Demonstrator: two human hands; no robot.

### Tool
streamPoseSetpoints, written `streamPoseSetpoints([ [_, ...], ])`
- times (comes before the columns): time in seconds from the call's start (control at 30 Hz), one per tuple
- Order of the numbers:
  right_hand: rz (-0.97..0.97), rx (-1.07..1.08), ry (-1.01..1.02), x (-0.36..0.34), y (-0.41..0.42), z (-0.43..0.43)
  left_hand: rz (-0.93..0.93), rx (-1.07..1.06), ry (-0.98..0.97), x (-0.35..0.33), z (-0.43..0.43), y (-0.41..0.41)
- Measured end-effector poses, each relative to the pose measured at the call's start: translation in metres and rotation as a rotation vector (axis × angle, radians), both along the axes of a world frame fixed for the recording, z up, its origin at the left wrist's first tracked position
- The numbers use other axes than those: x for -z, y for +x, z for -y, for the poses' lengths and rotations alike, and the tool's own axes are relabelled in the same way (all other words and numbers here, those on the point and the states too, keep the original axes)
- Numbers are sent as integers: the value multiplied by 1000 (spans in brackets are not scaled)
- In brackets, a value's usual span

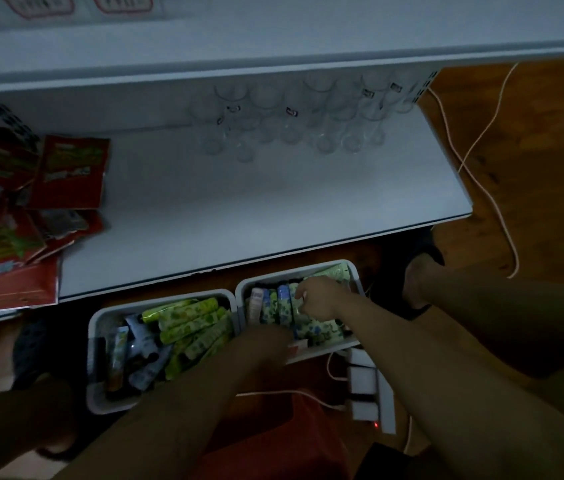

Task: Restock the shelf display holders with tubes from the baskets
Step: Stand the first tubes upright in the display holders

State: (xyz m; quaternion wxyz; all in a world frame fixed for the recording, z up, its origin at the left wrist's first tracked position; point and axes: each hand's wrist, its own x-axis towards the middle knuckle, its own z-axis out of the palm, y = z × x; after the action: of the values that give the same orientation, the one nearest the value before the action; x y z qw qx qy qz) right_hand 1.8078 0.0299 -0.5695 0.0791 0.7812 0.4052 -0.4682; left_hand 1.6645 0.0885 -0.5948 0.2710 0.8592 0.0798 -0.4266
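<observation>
Two white baskets sit on the floor under the shelf edge. The left basket (95,344) holds yellow-green tubes (190,323) and some darker ones. The right basket (355,271) holds green and blue patterned tubes (275,306). My right hand (322,299) is inside the right basket, its fingers curled onto one of these tubes. My left hand (266,341) is blurred at the near left corner of the same basket, and its fingers are not readable. Several clear display holders (291,123) stand without tubes at the back of the white shelf (239,209).
Red snack packets (31,209) lie piled on the shelf's left part. A white power strip (370,386) with plugs lies on the floor right of the baskets. A white cable (474,161) runs over the wooden floor at right. My foot (419,275) is beside the right basket.
</observation>
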Motion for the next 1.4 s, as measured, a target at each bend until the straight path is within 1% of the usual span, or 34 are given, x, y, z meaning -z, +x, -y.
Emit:
streamPoseSetpoints([
  [0.07,9,42,16,-1,1,-4,1,-3,26,-10,-16,-1],
  [0.13,-26,95,32,-3,-4,-10,30,-84,41,-24,-36,-6],
  [0.23,-114,187,88,-12,-22,-23,160,-274,99,-39,-64,-24],
  [0.3,-227,275,97,-18,-37,-34,232,-464,120,-43,-80,-40],
  [0.37,-263,329,75,-12,-49,-45,244,-641,120,-46,-90,-58],
  [0.5,-263,474,58,3,-62,-56,247,-789,109,-50,-97,-79],
  [0.67,-295,635,51,11,-63,-60,286,-885,25,-51,-97,-77],
  [0.73,-287,654,69,10,-57,-60,308,-907,9,-50,-100,-74],
  [0.87,-358,693,33,1,-47,-60,343,-951,-29,-49,-107,-73],
  [0.93,-384,721,48,-4,-44,-59,352,-979,-63,-49,-109,-76],
  [1.03,-442,682,30,-6,-47,-57,342,-1028,-109,-51,-111,-83],
  [1.13,-481,633,-17,-6,-64,-53,341,-1034,-85,-52,-108,-90],
  [1.23,-432,696,50,-2,-77,-49,334,-984,-42,-55,-98,-93],
  [1.33,-444,779,113,6,-79,-49,327,-897,16,-56,-90,-93],
  [1.4,-415,746,89,11,-80,-50,320,-897,32,-56,-90,-93],
])
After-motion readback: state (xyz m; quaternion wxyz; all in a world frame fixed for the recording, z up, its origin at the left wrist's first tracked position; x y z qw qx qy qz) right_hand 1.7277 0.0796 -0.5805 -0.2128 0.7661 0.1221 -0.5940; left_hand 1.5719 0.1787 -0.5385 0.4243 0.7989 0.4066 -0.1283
